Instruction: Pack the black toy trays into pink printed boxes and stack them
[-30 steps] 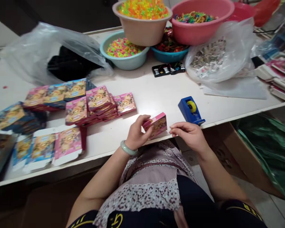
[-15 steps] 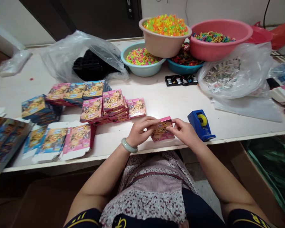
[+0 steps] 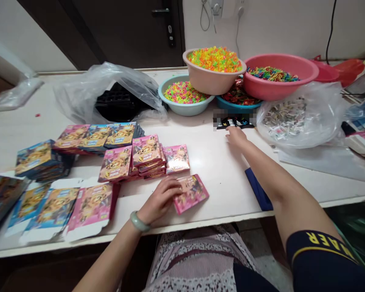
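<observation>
A small pink printed box (image 3: 192,194) lies at a slant by the table's front edge. My left hand (image 3: 164,198), with a pale green bangle at its wrist, grips the box's left side, fingers curled over it. Farther off, my right hand (image 3: 237,138) reaches across the table to a shallow black tray (image 3: 243,123) with small pale pieces in it. Its fingertips are at the tray's front edge, apart, with nothing visible in them. Beneath my right forearm is the blue tape dispenser (image 3: 257,190), partly hidden.
Pink boxes (image 3: 115,163) and blue boxes (image 3: 33,158) are stacked at left, behind open-flapped cartons (image 3: 89,207). Basins of small colourful pieces, a peach one (image 3: 213,79) and a pink one (image 3: 280,87) among them, stand at the back. A clear bag (image 3: 319,117) lies right.
My right hand has let go of the pink box and moved forward to the black tray. My left hand has shifted the box left and turned it. The view has tilted up.
</observation>
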A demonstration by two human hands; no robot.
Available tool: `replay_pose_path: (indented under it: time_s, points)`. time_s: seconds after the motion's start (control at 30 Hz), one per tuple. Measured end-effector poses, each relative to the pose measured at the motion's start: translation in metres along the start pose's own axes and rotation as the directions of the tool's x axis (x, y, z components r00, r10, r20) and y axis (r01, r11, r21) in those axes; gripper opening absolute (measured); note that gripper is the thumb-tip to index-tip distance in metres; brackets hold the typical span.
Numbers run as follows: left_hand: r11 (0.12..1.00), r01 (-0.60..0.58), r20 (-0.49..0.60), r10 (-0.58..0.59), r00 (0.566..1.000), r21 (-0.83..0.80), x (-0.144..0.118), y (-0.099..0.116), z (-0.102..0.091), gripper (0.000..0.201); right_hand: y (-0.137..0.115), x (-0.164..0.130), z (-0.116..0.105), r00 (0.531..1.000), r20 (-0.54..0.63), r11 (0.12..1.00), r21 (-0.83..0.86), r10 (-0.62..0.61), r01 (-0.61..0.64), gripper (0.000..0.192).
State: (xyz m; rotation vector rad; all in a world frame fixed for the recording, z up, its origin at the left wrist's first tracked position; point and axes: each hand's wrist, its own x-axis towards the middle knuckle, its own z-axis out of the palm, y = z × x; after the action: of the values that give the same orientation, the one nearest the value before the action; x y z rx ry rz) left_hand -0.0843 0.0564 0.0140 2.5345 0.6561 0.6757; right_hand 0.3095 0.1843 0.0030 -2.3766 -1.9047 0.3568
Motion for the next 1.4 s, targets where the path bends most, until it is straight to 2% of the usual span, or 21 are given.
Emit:
replay_pose_path:
  time_s: [0.1, 0.2, 0.27, 0.43, 0.57, 0.67, 0.77, 0.97, 1.13, 1.27, 1.33, 1.4]
  points:
    - [0.965, 0.088, 0.107, -0.117, 0.987, 0.248, -0.031, -0.010, -0.006, 0.047, 0.003, 0.035, 0.005, 0.999, -0.039, 0.996, -0.081, 0.037, -0.040, 0.038]
    - [0.945, 0.164, 0.109, -0.202, 0.973, 0.283, -0.048, -0.006, -0.004, 0.047, 0.006, 0.051, 0.011, 0.999, -0.046, 0.989, -0.148, 0.021, -0.028, 0.041]
    - [0.951, 0.189, 0.135, -0.227, 0.965, 0.245, -0.046, 0.004, 0.006, 0.045, 0.007, 0.055, 0.015, 0.999, -0.044, 0.983, -0.186, -0.008, -0.001, 0.042]
    - [0.948, 0.194, 0.270, -0.261, 0.927, 0.251, -0.024, 0.025, 0.037, 0.059, 0.001, 0.054, 0.020, 0.993, -0.021, 0.963, -0.250, -0.114, 0.105, 0.040]
    - [0.935, 0.207, 0.258, -0.283, 0.924, 0.288, -0.020, 0.024, 0.044, 0.052, -0.010, 0.043, 0.020, 0.988, -0.016, 0.955, -0.258, -0.156, 0.146, 0.041]
    - [0.938, 0.188, 0.215, -0.256, 0.942, 0.292, -0.026, 0.020, 0.042, 0.043, -0.022, 0.022, 0.018, 0.978, 0.012, 0.947, -0.248, -0.210, 0.207, 0.035]
    - [0.948, 0.152, 0.209, -0.215, 0.954, 0.279, -0.037, 0.019, 0.037, 0.041, -0.038, -0.012, 0.017, 0.957, 0.073, 0.929, -0.232, -0.280, 0.289, 0.028]
    - [0.952, 0.177, 0.224, -0.235, 0.946, 0.250, -0.061, 0.016, 0.024, 0.047, -0.060, -0.106, 0.029, 0.918, 0.149, 0.905, -0.169, -0.368, 0.391, 0.021]
    - [0.933, 0.259, 0.162, -0.304, 0.939, 0.250, -0.072, 0.016, 0.021, 0.053, -0.064, -0.180, 0.040, 0.920, 0.150, 0.918, -0.113, -0.362, 0.380, 0.023]
    - [0.932, 0.294, 0.025, -0.306, 0.952, 0.210, -0.058, 0.037, 0.029, 0.056, -0.052, -0.206, 0.039, 0.934, 0.015, 0.934, 0.021, -0.357, 0.356, 0.026]
    - [0.922, 0.329, -0.032, -0.329, 0.944, 0.204, -0.044, 0.052, 0.039, 0.043, -0.043, -0.207, 0.039, 0.919, -0.057, 0.917, 0.068, -0.389, 0.392, 0.030]
    - [0.881, 0.401, -0.048, -0.402, 0.914, 0.252, -0.030, 0.065, 0.050, 0.030, -0.036, -0.205, 0.042, 0.901, -0.068, 0.901, 0.052, -0.428, 0.432, 0.036]
